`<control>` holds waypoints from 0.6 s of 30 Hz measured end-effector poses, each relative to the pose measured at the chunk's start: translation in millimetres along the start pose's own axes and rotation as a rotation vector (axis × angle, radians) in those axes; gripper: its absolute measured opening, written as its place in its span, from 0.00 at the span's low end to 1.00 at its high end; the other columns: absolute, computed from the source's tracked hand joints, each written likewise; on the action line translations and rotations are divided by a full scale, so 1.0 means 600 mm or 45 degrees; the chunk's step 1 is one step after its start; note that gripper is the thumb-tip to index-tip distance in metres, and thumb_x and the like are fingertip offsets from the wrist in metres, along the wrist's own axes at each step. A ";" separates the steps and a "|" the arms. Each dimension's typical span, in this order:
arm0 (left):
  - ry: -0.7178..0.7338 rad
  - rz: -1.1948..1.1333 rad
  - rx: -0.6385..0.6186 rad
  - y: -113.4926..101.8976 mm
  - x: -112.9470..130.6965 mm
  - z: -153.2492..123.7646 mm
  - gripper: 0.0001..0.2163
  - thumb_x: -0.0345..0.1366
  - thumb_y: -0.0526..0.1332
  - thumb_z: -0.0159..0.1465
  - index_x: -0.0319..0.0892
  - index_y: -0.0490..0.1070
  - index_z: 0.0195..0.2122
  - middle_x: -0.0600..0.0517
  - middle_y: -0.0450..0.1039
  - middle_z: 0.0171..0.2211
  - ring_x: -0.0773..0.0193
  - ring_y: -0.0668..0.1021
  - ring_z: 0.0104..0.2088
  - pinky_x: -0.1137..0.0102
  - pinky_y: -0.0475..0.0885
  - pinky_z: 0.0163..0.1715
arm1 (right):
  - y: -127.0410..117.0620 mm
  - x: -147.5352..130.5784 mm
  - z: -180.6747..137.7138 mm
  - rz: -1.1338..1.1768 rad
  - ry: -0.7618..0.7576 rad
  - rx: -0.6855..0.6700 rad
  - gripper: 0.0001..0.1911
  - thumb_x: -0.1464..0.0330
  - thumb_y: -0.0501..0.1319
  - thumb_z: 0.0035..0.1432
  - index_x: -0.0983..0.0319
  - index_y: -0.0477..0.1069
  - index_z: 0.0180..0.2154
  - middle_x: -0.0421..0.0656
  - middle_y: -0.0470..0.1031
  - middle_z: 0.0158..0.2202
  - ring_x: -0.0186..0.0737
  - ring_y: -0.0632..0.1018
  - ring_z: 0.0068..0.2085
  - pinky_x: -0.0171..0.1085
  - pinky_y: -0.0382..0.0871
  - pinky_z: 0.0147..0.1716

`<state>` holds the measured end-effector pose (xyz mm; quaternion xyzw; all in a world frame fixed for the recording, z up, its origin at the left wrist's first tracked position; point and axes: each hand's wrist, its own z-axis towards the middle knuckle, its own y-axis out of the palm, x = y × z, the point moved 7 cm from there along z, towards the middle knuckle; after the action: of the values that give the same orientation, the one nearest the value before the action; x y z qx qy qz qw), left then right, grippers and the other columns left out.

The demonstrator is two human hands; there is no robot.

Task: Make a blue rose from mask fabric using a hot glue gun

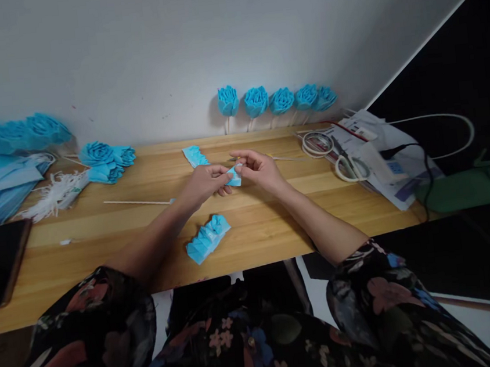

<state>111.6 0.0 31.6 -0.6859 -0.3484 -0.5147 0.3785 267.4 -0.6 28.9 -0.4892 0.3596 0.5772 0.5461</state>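
Over the middle of the table, my left hand [204, 183] and my right hand [261, 170] pinch a small piece of light blue folded material [235, 177] between them. Its other parts are covered by my fingers. Just behind my left hand lies a pleated blue strip [195, 155]. A second gathered blue strip [208, 239] rests nearer the front edge, showing whitish patches. Left of my left wrist is a thin wooden stick [137, 202], its right end beside my forearm.
Blue flowers on sticks [256, 101] lean against the wall; more blue flowers [101, 158] lie left. Blue masks [0, 183], white cords [60, 194] and a phone [2, 264] occupy the left side. Scissors [350, 166], tape roll [317, 144] and a power strip [381, 166] sit right.
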 end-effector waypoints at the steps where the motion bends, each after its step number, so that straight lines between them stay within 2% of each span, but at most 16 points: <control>1: -0.012 0.007 0.000 -0.001 -0.001 0.002 0.07 0.33 0.65 0.68 0.39 0.77 0.32 0.52 0.79 0.21 0.70 0.77 0.20 0.75 0.70 0.25 | 0.000 -0.001 0.000 0.006 -0.008 0.009 0.29 0.51 0.73 0.55 0.59 0.78 0.53 0.41 0.79 0.37 0.37 0.78 0.37 0.38 0.74 0.39; 7: -0.129 -0.036 -0.002 -0.009 0.002 0.009 0.08 0.31 0.65 0.68 0.39 0.76 0.29 0.51 0.78 0.19 0.70 0.76 0.18 0.75 0.69 0.23 | -0.004 -0.021 -0.005 -0.106 -0.100 0.066 0.24 0.56 0.69 0.60 0.59 0.78 0.54 0.42 0.83 0.40 0.39 0.81 0.40 0.40 0.76 0.44; 14: -0.164 -0.191 -0.046 -0.003 -0.004 0.013 0.08 0.33 0.68 0.65 0.39 0.74 0.29 0.50 0.78 0.21 0.68 0.78 0.21 0.73 0.71 0.25 | 0.000 -0.067 -0.018 -0.521 -0.401 0.070 0.13 0.63 0.64 0.66 0.54 0.81 0.51 0.45 0.86 0.42 0.44 0.83 0.43 0.46 0.78 0.48; 18: -0.159 -0.168 -0.100 -0.004 -0.005 0.013 0.08 0.36 0.67 0.66 0.39 0.75 0.30 0.50 0.79 0.22 0.68 0.77 0.21 0.74 0.71 0.26 | -0.006 -0.061 -0.017 -0.441 -0.389 0.093 0.14 0.64 0.63 0.67 0.56 0.81 0.52 0.45 0.86 0.44 0.43 0.83 0.43 0.45 0.78 0.47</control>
<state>112.1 7.6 27.8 -0.7064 -0.3953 -0.5082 0.2941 269.9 -20.1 61.3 -0.4304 0.2042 0.5287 0.7025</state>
